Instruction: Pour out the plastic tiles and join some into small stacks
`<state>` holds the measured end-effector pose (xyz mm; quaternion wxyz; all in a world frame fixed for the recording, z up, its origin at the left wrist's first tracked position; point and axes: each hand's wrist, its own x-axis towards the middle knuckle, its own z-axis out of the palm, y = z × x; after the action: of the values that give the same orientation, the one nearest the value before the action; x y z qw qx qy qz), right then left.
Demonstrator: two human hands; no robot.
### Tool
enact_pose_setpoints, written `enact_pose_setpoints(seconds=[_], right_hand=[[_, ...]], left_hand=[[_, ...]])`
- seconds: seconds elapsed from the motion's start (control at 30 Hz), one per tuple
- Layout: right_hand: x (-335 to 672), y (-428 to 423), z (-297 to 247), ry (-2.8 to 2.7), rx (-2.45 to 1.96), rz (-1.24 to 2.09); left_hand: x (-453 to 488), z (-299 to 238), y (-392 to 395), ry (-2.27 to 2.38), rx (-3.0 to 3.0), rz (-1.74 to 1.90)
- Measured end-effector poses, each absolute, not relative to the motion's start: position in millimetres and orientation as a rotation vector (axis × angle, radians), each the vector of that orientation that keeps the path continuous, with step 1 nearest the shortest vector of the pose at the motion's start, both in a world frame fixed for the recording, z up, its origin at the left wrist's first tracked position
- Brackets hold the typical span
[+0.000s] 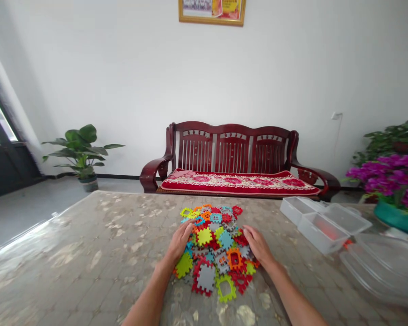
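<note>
Stretching out beneath the heap of interlocking plastic tiles (221, 249), a tablecloth (71, 253) takes up most of the foreground. Beyond the heap stands a slatted wooden bench (233, 129); to the heap's right sits a divided storage box (313, 236) with its lid swung open. Two bare hands flank the heap, the left hand (181, 240) along its left edge and the right hand (257, 242) along its right. Both are unclenched and gently bent, and neither visibly grasps a tile; whether their hidden undersides press on pieces, I cannot tell.

Squeezing inward too hard could send loose upper tiles sliding off the heap's near edge, where nothing walls them in, or jam toothed edges together. A wide outward swing of the right forearm (289, 280) might bump the box.

The tablecloth looks smooth and faintly shiny, with pale flowers over a gridded ground. The bench is glossy dark red, its arms curved. The box is translucent plastic, red showing in its nearer compartment. The tiles are thin, flat squares with notched borders: some solid, like the grey tile (206, 277) toward the heap's near edge, others cut out like windows, such as the orange frame (230, 256) right of its middle.
</note>
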<state>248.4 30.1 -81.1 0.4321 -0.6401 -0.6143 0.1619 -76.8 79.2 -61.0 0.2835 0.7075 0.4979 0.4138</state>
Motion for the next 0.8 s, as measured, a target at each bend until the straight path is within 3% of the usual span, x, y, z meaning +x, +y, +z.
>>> enact_pose_setpoints(seconds=[0.13, 0.47, 0.8], right_hand=[[272.9, 27.2, -85.9, -1.417, -1.615, 0.393], [276.8, 22.9, -90.7, -1.391, -1.572, 0.367], [275.8, 18.4, -83.2, -1.318, -1.564, 0.424]], left_hand=[[-95.0, -61.7, 88.2, 1.483, 1.903, 1.152], [-80.1, -78.0, 79.5, 1.491, 2.092, 0.870], [-106.6, -70.3, 85.5, 1.574, 1.815, 1.232]])
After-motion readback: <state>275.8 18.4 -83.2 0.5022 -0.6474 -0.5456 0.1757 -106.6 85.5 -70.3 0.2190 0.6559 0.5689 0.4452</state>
